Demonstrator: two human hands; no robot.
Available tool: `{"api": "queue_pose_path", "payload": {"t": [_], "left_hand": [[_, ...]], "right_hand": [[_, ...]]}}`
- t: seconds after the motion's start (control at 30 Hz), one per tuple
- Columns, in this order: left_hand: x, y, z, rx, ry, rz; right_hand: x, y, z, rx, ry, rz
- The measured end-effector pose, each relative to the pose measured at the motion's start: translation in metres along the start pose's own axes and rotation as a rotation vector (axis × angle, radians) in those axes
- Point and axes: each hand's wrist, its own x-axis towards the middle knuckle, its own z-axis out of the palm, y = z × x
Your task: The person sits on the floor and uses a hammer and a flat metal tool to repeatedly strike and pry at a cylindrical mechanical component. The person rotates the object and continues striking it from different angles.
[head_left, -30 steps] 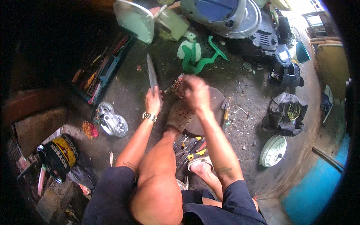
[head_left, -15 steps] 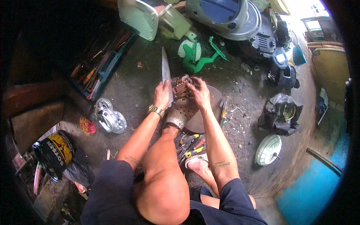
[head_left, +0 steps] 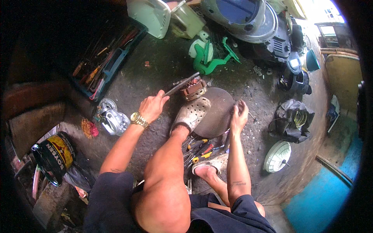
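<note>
My left hand, with a gold watch at its wrist, is closed round one end of a long flat metal blade. Seen nearly edge-on, the blade slants up and its far part lies over or against a motor stator, a brown metal core with reddish windings. The stator stands just beyond the toe of my clog, at the edge of a round dark disc. At the disc's right edge is my right hand, its fingers curled together. Whatever lies in those fingers is hidden.
Hand tools lie between my feet. Beyond the stator are green plastic parts and a fan housing. A tool tray and shiny metal part are left; a black bag and white round part right.
My right hand has let go of the stator and moved right and down to the disc's edge. My left hand has moved left and down, tilting the blade from upright to slanting over the stator.
</note>
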Motion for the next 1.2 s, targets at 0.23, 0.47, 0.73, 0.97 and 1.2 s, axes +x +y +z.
{"api": "queue_pose_path", "payload": {"t": [0.23, 0.47, 0.73, 0.97, 1.2], "left_hand": [[0.015, -0.005, -0.001, -0.024, -0.037, 0.108], [0.028, -0.005, 0.002, -0.046, -0.124, 0.098], [0.026, -0.001, -0.007, 0.026, -0.197, 0.084], [0.028, 0.006, -0.009, 0.039, -0.192, 0.109], [0.025, 0.008, -0.01, 0.061, -0.159, 0.136]], "right_hand": [[-0.039, 0.01, -0.033, -0.447, 0.211, -0.12], [-0.027, 0.112, -0.066, -0.448, 0.086, 0.137], [-0.023, 0.145, -0.099, -0.795, -0.15, 0.131], [-0.036, 0.013, -0.085, 0.422, -0.319, 0.714], [-0.068, -0.19, -0.079, 0.324, -0.257, -0.16]]}}
